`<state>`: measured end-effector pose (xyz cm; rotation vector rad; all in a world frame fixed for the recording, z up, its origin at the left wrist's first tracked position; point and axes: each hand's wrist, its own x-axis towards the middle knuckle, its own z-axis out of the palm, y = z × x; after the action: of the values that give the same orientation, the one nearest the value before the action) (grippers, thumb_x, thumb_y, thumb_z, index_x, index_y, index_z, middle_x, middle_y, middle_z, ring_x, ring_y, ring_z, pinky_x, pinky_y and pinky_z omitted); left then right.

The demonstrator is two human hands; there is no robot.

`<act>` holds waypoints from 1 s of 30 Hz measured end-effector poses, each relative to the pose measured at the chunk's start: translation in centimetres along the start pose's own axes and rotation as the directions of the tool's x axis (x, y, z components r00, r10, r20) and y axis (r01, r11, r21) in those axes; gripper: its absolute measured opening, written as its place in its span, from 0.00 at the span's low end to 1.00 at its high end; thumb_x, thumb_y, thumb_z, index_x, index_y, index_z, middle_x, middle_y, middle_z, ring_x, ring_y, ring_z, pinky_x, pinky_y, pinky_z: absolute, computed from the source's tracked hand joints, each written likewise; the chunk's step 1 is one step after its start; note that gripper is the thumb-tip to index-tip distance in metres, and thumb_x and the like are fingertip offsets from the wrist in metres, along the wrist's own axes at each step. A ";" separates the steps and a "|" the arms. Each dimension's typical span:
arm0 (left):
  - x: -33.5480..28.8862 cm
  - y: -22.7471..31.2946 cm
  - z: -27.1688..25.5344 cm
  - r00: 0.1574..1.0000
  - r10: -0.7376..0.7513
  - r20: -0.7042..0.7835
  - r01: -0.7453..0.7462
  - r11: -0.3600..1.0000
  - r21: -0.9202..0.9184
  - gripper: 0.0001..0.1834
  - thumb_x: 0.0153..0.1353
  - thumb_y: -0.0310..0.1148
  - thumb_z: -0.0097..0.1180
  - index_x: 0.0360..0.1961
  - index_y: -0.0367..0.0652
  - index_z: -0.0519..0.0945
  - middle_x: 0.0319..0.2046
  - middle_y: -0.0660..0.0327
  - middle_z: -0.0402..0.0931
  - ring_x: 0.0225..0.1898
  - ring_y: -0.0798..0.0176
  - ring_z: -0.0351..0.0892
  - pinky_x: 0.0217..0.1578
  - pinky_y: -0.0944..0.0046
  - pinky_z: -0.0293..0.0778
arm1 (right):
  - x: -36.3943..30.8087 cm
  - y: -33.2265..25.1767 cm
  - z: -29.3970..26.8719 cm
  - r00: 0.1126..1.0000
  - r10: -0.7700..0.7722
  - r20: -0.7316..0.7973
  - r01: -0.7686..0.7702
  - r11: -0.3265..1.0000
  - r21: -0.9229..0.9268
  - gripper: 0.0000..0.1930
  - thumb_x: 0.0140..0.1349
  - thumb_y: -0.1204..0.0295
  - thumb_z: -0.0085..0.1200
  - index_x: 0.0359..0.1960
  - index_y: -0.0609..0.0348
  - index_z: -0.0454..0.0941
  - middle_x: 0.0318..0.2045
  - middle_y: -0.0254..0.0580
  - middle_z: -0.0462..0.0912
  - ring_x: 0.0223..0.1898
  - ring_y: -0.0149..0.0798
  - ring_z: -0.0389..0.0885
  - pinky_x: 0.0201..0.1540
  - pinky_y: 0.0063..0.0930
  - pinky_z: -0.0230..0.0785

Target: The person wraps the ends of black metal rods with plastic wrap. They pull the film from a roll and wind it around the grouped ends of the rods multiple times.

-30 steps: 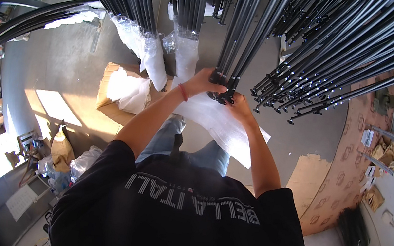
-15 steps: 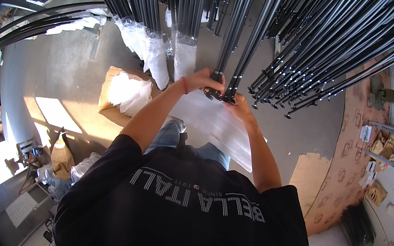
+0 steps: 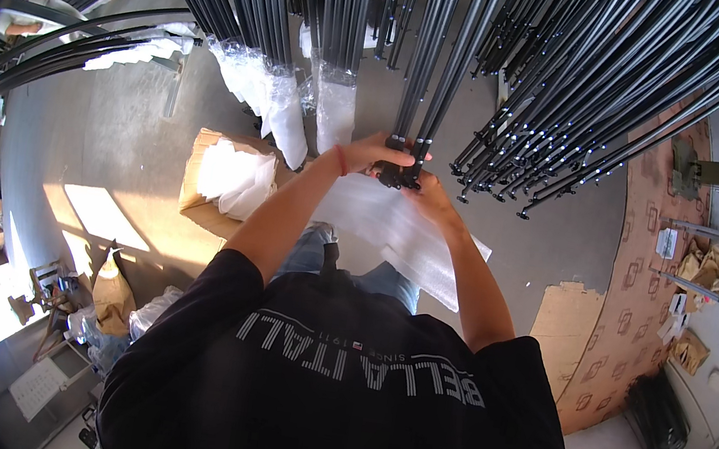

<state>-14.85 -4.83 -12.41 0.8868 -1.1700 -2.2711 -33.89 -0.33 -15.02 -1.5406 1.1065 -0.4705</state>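
Note:
Two bundles of black metal tubes (image 3: 412,95) run from the top of the view toward me, their bracketed ends side by side. My left hand (image 3: 376,151), with a red band at the wrist, is wrapped round the end of the left bundle, its thumb lying across the tubes. At the end of the right bundle (image 3: 436,112), my right hand (image 3: 432,200) is closed on the tube ends from the near side; its fingertips are partly hidden. Beneath both hands lies a sheet of translucent white foam wrap (image 3: 436,266), which reaches over my legs.
More black tubes (image 3: 564,115) crowd the right, with bare ends. Left of my hands, other tubes end in clear and white wrapping (image 3: 336,103). An open cardboard box (image 3: 201,169) of white foam pieces stands at left. Flat cardboard (image 3: 568,311) lies on the floor at right.
The ends of the two bundles have come together, where a gap stood between them. My right hand has shifted slightly left, and my left hand's thumb now lies across the tubes.

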 end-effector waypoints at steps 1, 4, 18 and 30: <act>0.1 0.0 -0.1 1.000 0.008 0.026 -0.007 0.999 -0.036 0.26 0.51 0.35 0.56 0.50 0.35 0.68 0.43 0.56 0.72 0.40 0.65 0.74 0.44 0.68 0.69 | 0.1 -0.2 -0.1 1.000 0.023 0.014 -0.023 0.999 -0.044 0.13 0.48 0.78 0.53 0.37 0.67 0.71 0.30 0.46 0.77 0.34 0.37 0.76 0.38 0.29 0.66; 0.1 0.0 0.0 0.996 0.057 0.064 -0.050 0.992 -0.112 0.27 0.50 0.33 0.57 0.50 0.34 0.67 0.47 0.53 0.70 0.47 0.61 0.71 0.49 0.64 0.66 | -0.2 -0.7 -0.2 0.999 -0.035 0.022 0.038 0.985 -0.169 0.13 0.48 0.77 0.53 0.37 0.68 0.70 0.30 0.52 0.77 0.34 0.44 0.77 0.37 0.31 0.67; -1.8 -0.3 1.2 0.990 0.124 -0.070 -0.122 0.992 0.021 0.34 0.48 0.45 0.59 0.52 0.34 0.66 0.48 0.53 0.69 0.49 0.60 0.69 0.51 0.62 0.64 | -0.5 0.0 -1.2 0.989 -0.144 -0.022 0.121 0.900 -0.420 0.07 0.45 0.76 0.53 0.29 0.57 0.75 0.26 0.49 0.77 0.32 0.50 0.76 0.33 0.38 0.68; -4.7 2.2 -0.1 0.967 -0.125 0.221 0.019 0.903 0.428 0.57 0.31 0.27 0.66 0.62 0.43 0.43 0.59 0.57 0.52 0.60 0.64 0.48 0.60 0.63 0.45 | -2.2 -0.4 2.8 0.948 -0.095 -0.304 0.158 0.970 0.187 0.07 0.46 0.83 0.50 0.29 0.64 0.73 0.24 0.36 0.76 0.27 0.25 0.73 0.29 0.20 0.64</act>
<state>-11.35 -3.13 -9.05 0.8241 -1.8212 -2.2699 -32.64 3.03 -14.89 -1.3893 1.1444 -0.9002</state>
